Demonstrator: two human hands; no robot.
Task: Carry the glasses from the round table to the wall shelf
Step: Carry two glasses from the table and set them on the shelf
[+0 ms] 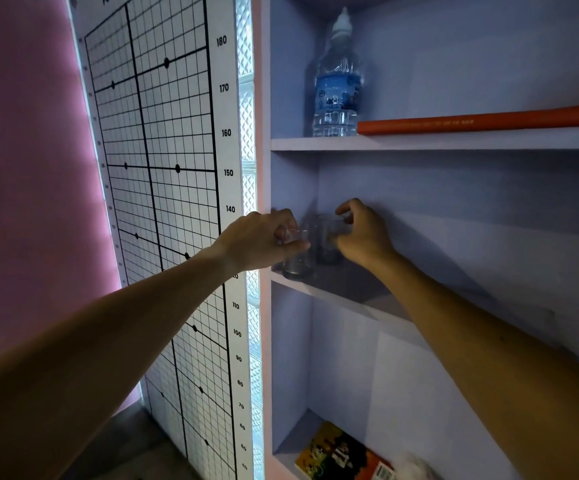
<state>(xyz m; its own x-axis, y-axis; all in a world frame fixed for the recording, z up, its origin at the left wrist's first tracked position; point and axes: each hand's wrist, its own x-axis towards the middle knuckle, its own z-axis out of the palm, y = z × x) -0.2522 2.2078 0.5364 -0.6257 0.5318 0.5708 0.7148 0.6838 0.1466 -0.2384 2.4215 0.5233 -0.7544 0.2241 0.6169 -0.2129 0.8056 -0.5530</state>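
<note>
Left hand (267, 237): closed round the upper part of the left glass tumbler (298, 252); thumb across the near wall, the other fingers curled over the far side by the rim; the tumbler's base hangs below the fingers and sits on, or just at, the front edge of the middle shelf board (361, 299); I cannot tell whether it bears fully on the board

Right hand (361, 235): wrapped on the right glass tumbler (328, 242) from its right side; forefinger arched over the rim, thumb on the near wall; this tumbler stands deeper in the bay than the left one, its base below and left of the fingers

Long axis: both tumblers upright, mouths up; neither visibly tilted

Glass to glass: just beside each other, perhaps touching; the dim light and clear walls hide the gap

Nearer hand: each hand already holds its own tumbler; the left one lies nearest the bay's left side wall (290, 188), just beyond the left knuckles

Stage, as I judge it: both glasses at the wall shelf, set-down in hand, release not yet done

Next move turns on: the left tumbler's base lying close to the board's front lip, below the left fingers; it wants pushing inward, away from the wrist, before the fingers open

Risk: clinking the two walls together; tipping the front glass off the lip
</note>
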